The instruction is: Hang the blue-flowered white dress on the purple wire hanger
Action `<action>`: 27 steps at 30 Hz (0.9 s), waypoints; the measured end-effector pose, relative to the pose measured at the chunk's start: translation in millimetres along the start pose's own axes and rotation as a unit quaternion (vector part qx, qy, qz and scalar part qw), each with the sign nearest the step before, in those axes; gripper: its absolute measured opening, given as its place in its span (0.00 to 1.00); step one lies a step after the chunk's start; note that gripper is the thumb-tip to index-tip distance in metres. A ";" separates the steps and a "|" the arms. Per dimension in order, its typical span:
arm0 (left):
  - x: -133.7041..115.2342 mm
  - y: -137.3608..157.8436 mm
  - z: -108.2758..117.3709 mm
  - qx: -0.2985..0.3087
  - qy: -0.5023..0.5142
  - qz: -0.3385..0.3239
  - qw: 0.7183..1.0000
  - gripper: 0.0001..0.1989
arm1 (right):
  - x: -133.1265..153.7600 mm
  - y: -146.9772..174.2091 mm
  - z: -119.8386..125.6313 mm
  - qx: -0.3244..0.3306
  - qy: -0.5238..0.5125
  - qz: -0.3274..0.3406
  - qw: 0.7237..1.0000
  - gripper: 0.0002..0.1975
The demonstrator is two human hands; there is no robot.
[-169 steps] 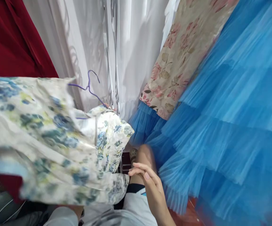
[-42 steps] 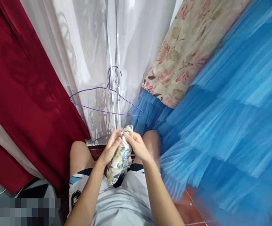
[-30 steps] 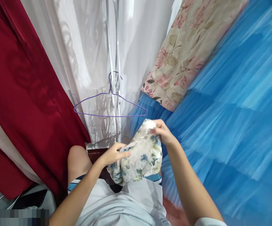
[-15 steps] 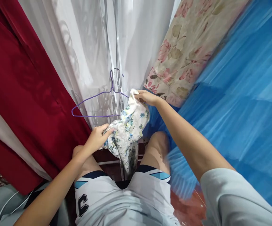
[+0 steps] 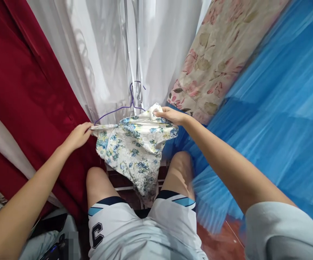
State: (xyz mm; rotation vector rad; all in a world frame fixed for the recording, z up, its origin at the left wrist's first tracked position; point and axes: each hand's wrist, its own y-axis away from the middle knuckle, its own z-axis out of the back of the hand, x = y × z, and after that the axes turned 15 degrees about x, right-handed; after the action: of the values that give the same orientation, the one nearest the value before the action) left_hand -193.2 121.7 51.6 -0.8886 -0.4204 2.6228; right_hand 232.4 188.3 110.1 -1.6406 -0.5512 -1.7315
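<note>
A white garment (image 5: 134, 148) with blue and yellow flowers is stretched between my two hands, its lower end hanging toward my knees. My left hand (image 5: 79, 135) pinches its left upper edge, fingers closed. At the opposite upper corner, my right hand (image 5: 169, 115) grips the cloth between thumb and fingers. Behind the garment is a purple hanger (image 5: 113, 109), with its hook by the white ribbons (image 5: 135, 61); the cloth hides its right arm and bottom bar. Whether the garment sits on the hanger I cannot tell.
Long white cloth (image 5: 161, 43) hangs straight ahead. Red cloth (image 5: 34, 94) hangs on the left. To the right are a cream floral fabric (image 5: 199, 68) and blue tulle (image 5: 270, 119). Reddish floor (image 5: 221, 240) shows at lower right. Dark items (image 5: 52, 249) lie at lower left.
My left hand has moved left and up, drawing the garment's edge out so that it spreads wide across the hanger's front. My right hand has stayed nearly in place.
</note>
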 end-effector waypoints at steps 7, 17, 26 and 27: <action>-45.3 -49.0 -1.5 -0.052 0.143 -0.044 0.987 0.18 | -8.9 7.9 13.6 -0.011 0.000 -0.063 0.998 0.15; -71.2 -24.7 -12.6 -0.183 0.000 0.006 0.983 0.06 | -56.7 56.2 2.7 -0.232 0.006 0.142 0.962 0.19; -107.8 -20.1 -20.8 -0.164 -0.143 -0.009 0.976 0.14 | 32.4 32.4 -42.2 -0.236 -0.006 0.167 0.957 0.19; -99.0 -19.4 -24.7 -0.168 -0.147 0.010 0.975 0.14 | 32.9 32.4 -54.0 -0.204 0.003 0.162 0.965 0.20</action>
State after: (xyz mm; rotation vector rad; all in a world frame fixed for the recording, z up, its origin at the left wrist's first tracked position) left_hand -99.5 103.2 92.3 -0.5940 -0.9608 2.7551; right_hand 219.0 121.8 131.4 -1.8774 0.0908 -1.6729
